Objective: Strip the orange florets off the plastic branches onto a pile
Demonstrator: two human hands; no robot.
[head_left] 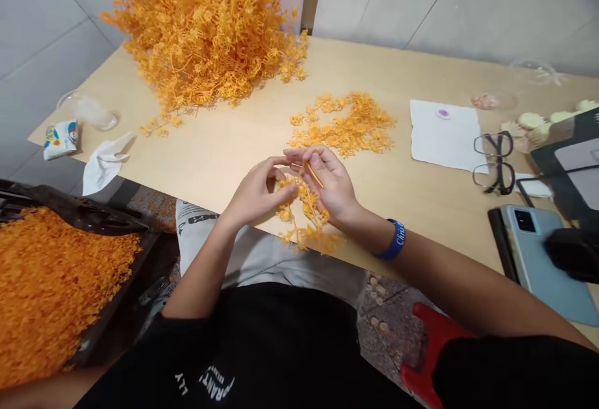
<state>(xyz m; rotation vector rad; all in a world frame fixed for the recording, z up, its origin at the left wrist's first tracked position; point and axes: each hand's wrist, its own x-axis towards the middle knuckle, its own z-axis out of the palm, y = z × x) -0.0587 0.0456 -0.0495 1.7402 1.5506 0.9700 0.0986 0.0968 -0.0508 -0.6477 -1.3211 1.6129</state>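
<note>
Between my two hands, at the table's front edge, hangs an orange plastic sprig (309, 204) with small branching florets. My left hand (259, 192) curls round its upper left part, thumb and fingers pressing on it. My right hand (333, 184), with a blue wristband above it, pinches the sprig's orange stem between thumb and fingers. The sprig's lower end hangs over the table edge and looks blurred. Just beyond my hands lies a small pile of orange sprigs (355, 125). A large heap of the same orange sprigs (206, 35) stands at the back left.
The table (440, 222) also bears a snack packet (61, 139), crumpled tissue (105, 163), a white sheet (444, 138), glasses (493, 163) and a phone (543, 253). A dark crate of orange pieces (56, 284) is at lower left, a red stool (428, 346) at lower right.
</note>
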